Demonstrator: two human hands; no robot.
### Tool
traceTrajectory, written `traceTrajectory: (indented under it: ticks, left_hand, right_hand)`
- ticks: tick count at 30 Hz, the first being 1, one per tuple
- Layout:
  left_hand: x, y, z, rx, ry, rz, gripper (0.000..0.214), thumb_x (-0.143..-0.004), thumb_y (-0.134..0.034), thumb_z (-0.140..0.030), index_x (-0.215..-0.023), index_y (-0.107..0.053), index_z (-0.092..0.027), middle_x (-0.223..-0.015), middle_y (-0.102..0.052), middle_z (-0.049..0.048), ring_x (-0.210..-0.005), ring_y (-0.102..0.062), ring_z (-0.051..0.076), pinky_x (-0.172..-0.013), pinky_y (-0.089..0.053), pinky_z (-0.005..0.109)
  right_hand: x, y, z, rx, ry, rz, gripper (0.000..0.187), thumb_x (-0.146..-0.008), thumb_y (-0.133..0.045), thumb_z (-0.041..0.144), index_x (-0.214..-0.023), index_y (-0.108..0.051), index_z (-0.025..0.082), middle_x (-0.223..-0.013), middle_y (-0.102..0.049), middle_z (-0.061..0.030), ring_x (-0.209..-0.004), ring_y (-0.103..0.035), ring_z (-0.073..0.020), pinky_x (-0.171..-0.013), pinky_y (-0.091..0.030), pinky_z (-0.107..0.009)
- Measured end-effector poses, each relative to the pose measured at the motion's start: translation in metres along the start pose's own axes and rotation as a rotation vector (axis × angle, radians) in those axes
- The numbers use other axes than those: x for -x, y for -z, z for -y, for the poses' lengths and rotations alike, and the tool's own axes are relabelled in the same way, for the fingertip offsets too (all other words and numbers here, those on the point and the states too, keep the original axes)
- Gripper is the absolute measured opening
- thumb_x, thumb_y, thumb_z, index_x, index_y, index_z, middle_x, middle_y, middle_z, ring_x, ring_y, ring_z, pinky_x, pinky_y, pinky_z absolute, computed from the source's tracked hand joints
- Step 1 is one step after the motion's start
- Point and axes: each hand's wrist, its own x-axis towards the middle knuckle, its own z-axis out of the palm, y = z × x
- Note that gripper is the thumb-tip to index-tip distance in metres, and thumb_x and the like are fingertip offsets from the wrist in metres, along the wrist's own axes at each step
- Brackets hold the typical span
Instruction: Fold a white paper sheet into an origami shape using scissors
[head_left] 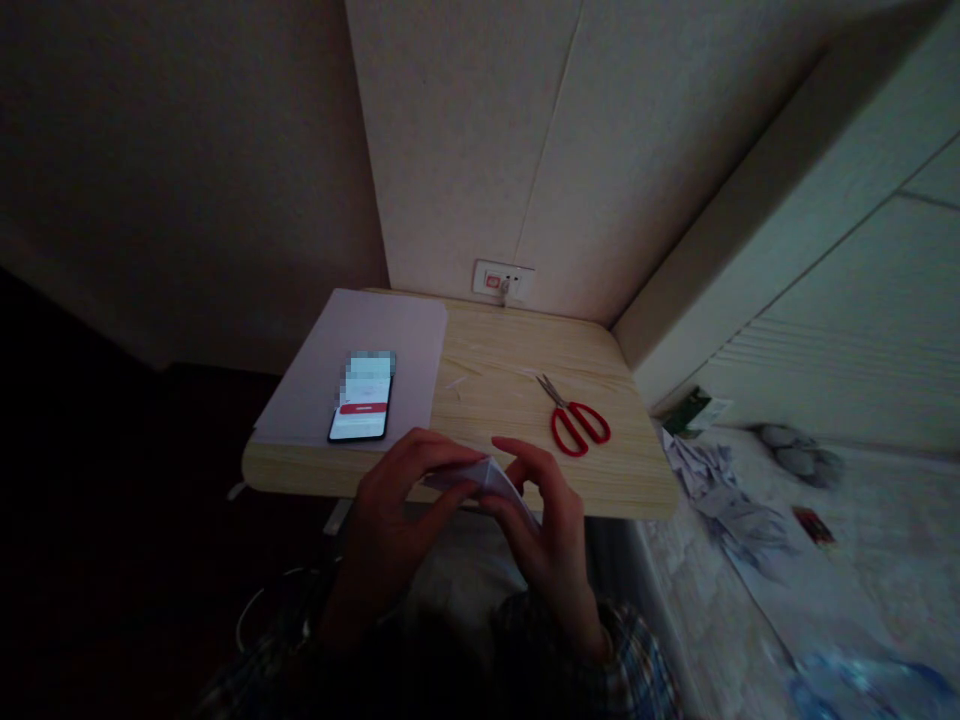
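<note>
A folded piece of white paper (491, 478) is held up just over the near edge of the small wooden table. My left hand (397, 505) pinches its left side between thumb and fingers. On the other side my right hand (544, 505) grips the paper, with its thumb below and its index finger bent above. A crease runs down the paper's middle. Red-handled scissors (574, 418) lie on the table beyond my right hand, blades slightly apart and pointing to the wall. Beyond my left hand a lit phone (363, 400) rests on a stack of white paper sheets (397, 330).
The light wooden table (517, 350) stands against the wall, under a wall socket (502, 279) with a plug in it. Thin paper scraps lie on its top. To the right is a bed (892, 490) bearing crumpled papers (731, 500) and a grey soft item (799, 453).
</note>
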Motion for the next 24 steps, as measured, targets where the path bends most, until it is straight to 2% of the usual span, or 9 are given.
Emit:
traceTrajectory:
  ticks: [6, 12, 14, 16, 18, 21, 24]
  left_hand:
    - [0.000, -0.002, 0.001, 0.175, 0.102, 0.045, 0.018, -0.077, -0.062, -0.005, -0.081, -0.062, -0.023, -0.078, -0.064, -0.0039, -0.075, -0.061, 0.012, -0.070, -0.050, 0.020]
    - [0.000, -0.002, 0.005, 0.289, 0.229, 0.056, 0.014, -0.076, -0.065, -0.009, -0.078, -0.061, -0.023, -0.074, -0.062, -0.0057, -0.073, -0.061, 0.011, -0.070, -0.049, 0.018]
    - [0.001, -0.004, 0.008, 0.333, 0.296, 0.012, 0.012, -0.076, -0.065, -0.012, -0.078, -0.061, -0.023, -0.075, -0.062, -0.0055, -0.075, -0.062, 0.011, -0.071, -0.049, 0.019]
    - [0.001, -0.006, 0.011, 0.357, 0.355, -0.026, 0.015, -0.074, -0.067, -0.013, -0.084, -0.061, -0.023, -0.080, -0.062, -0.0048, -0.078, -0.062, 0.012, -0.074, -0.050, 0.021]
    - [-0.001, -0.008, 0.013, 0.361, 0.399, 0.020, 0.021, -0.075, -0.066, -0.016, -0.093, -0.062, -0.024, -0.085, -0.063, -0.0032, -0.080, -0.063, 0.014, -0.074, -0.051, 0.023]
    - [-0.004, -0.007, 0.015, 0.309, 0.385, 0.097, 0.012, -0.075, -0.065, -0.017, -0.086, -0.063, -0.022, -0.080, -0.061, -0.0020, -0.075, -0.061, 0.015, -0.069, -0.050, 0.024]
    - [-0.007, -0.004, 0.016, 0.176, 0.253, 0.037, 0.006, -0.071, -0.068, -0.016, -0.071, -0.063, -0.020, -0.077, -0.057, -0.0015, -0.076, -0.058, 0.015, -0.073, -0.047, 0.026]
  right_hand:
    - [-0.001, -0.001, -0.002, 0.018, -0.003, -0.003, 0.040, -0.083, -0.066, 0.024, -0.121, -0.051, 0.027, -0.074, -0.052, 0.0043, -0.064, -0.051, -0.0140, -0.060, -0.046, -0.025]
    - [-0.005, -0.002, 0.000, -0.042, -0.044, -0.036, 0.042, -0.080, -0.068, 0.025, -0.119, -0.053, 0.025, -0.073, -0.052, 0.0045, -0.063, -0.051, -0.0139, -0.058, -0.044, -0.024]
    - [-0.006, -0.002, -0.001, -0.061, -0.075, -0.052, 0.028, -0.081, -0.066, 0.023, -0.108, -0.059, 0.024, -0.072, -0.054, 0.0040, -0.064, -0.052, -0.0134, -0.059, -0.043, -0.024]
    - [-0.007, -0.001, -0.002, -0.067, -0.110, -0.073, 0.005, -0.084, -0.063, 0.020, -0.089, -0.064, 0.022, -0.071, -0.057, 0.0032, -0.065, -0.053, -0.0130, -0.059, -0.042, -0.023]
    - [-0.008, 0.000, -0.003, -0.071, -0.137, -0.094, 0.011, -0.085, -0.061, 0.019, -0.075, -0.063, 0.021, -0.069, -0.058, 0.0026, -0.065, -0.053, -0.0129, -0.059, -0.041, -0.023]
    - [-0.008, 0.001, -0.004, -0.097, -0.156, -0.118, 0.013, -0.084, -0.062, 0.020, -0.071, -0.062, 0.020, -0.066, -0.058, 0.0030, -0.063, -0.053, -0.0128, -0.059, -0.040, -0.023]
    - [-0.008, 0.001, -0.005, -0.125, -0.172, -0.133, 0.015, -0.083, -0.063, 0.020, -0.069, -0.061, 0.020, -0.064, -0.057, 0.0032, -0.062, -0.052, -0.0128, -0.058, -0.039, -0.023]
